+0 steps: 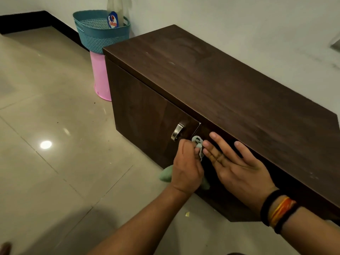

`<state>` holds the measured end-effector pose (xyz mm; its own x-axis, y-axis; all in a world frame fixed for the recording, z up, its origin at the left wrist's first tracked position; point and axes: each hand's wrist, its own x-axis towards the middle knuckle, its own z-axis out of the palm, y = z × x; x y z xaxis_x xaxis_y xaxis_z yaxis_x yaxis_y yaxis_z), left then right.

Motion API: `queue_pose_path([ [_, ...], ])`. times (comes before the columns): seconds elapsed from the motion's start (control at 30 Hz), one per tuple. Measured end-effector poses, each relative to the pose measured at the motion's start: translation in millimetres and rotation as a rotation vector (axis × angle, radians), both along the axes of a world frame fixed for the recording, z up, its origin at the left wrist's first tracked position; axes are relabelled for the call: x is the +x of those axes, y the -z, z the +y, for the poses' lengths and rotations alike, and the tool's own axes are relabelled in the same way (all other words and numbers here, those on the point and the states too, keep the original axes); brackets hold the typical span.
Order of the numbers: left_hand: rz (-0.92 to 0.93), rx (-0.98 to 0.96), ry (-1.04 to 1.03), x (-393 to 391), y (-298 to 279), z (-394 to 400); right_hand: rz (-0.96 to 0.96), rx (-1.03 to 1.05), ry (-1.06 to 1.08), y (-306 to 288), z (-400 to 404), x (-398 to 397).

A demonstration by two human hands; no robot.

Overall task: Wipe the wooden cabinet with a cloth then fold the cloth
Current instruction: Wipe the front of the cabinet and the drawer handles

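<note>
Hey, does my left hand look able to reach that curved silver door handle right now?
Probably yes. The left hand, shut on the pale green cloth, sits just below and right of the curved silver door handle on the dark wooden cabinet, with nothing between them.

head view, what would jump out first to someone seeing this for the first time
The long dark wooden cabinet fills the middle and right, set against the white wall. In front of its door, near the metal handle, the left hand grips a pale green cloth while the right hand is spread open beside it. Behind the cabinet's far end, a teal basket sits on a pink bin.
</note>
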<state>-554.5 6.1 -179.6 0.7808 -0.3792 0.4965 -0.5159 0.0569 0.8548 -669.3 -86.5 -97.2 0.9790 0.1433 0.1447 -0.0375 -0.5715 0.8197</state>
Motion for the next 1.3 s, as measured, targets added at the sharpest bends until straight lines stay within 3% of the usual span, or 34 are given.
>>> queue_pose_path([
  [0.17,0.072,-0.013,-0.082,-16.5,5.9,10.5,0.014,-0.039,-0.019,6.6,4.4,-0.6],
  [0.33,-0.027,0.005,-0.068,-26.4,21.8,5.3,0.01,-0.018,0.004,-0.1,-0.9,-1.8],
  [0.53,0.015,0.077,-0.089,-17.7,36.8,18.8,0.011,0.018,0.017,0.9,4.8,-1.1],
  [0.8,0.077,-0.06,-0.131,-19.6,7.9,9.8,0.025,0.032,0.038,-7.2,6.4,3.6],
  [0.97,0.376,-0.077,-0.162,-28.1,-10.2,3.4,0.015,0.047,0.07,-5.3,6.3,-0.8],
  [1.07,0.451,-0.143,-0.121,-22.8,-5.6,3.6,0.009,0.037,0.052,-4.2,6.4,1.7],
  [1.17,0.329,-0.155,-0.04,-19.9,4.3,6.2,0.03,0.04,0.049,-0.5,5.7,0.7],
  [1.3,0.127,-0.013,0.042,-16.0,33.6,11.8,0.043,0.131,0.055,3.0,8.2,-5.5],
])
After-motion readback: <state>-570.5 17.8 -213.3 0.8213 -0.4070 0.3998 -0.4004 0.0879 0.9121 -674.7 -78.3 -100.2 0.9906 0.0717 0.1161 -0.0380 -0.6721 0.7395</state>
